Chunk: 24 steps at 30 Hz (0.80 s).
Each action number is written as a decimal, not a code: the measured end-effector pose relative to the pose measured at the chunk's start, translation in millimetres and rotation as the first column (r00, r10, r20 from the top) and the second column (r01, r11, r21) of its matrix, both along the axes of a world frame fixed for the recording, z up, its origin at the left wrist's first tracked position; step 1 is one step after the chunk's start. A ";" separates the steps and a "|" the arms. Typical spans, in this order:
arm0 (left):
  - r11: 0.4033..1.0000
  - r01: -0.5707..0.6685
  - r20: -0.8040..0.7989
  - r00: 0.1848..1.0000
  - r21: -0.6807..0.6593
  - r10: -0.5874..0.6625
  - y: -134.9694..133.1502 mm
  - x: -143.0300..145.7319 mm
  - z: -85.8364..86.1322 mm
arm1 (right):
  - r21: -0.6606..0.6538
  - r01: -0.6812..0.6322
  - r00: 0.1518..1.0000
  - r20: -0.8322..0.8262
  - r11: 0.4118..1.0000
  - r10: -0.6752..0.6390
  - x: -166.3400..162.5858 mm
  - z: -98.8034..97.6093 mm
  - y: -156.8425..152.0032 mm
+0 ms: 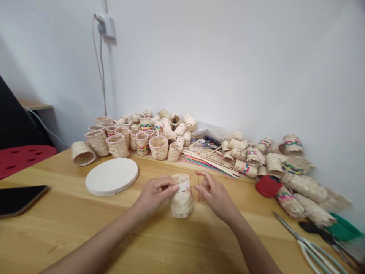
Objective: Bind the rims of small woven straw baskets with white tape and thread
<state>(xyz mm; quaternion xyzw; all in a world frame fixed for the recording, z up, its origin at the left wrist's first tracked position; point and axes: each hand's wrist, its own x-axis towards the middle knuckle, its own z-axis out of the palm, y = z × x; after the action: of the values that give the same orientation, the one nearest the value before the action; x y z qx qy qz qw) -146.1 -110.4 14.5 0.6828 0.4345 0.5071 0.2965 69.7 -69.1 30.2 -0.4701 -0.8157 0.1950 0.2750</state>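
A small woven basket (181, 203) of pale strips stands upright in front of me on the wooden table. My left hand (157, 192) grips its rim from the left side, thumb outside and fingers reaching over the edge. A thin reddish-orange thread (194, 173) loops beside the basket's right side and runs up to its rim. At the right of the basket, my right hand (211, 192) is closed in a pinch with that thread at its fingertips. Whether a needle is in the pinch is too small to make out.
Finished-looking woven baskets (158, 147) crowd the back of the wooden table (137, 243), with more at the right (305, 186). A white tape roll (111, 176) lies left, near a dark phone (21, 199). Scissors (308, 243) lie at the right; coloured strips (205, 161) lie behind.
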 end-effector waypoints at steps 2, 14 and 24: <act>0.998 -0.060 0.020 0.998 -0.021 0.061 2.1 -2.2 -1.3 | 0.056 0.089 0.985 0.141 0.995 -0.096 7.7 1.8 2.7; 0.983 -0.181 0.051 0.982 0.017 0.179 4.9 -3.9 -5.6 | -0.043 -0.091 0.995 -0.044 0.995 0.089 0.9 11.0 -8.4; 0.995 -0.088 0.027 0.996 0.039 0.087 -3.2 2.9 1.7 | 0.295 -0.200 0.964 -0.111 0.934 0.242 -16.4 -1.6 -14.1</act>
<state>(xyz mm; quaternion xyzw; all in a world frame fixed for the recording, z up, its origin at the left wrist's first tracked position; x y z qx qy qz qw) -143.2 -113.6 16.2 0.6625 0.4498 0.5368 0.2658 53.3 -83.2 28.6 -0.3157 -0.8605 0.1407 0.3743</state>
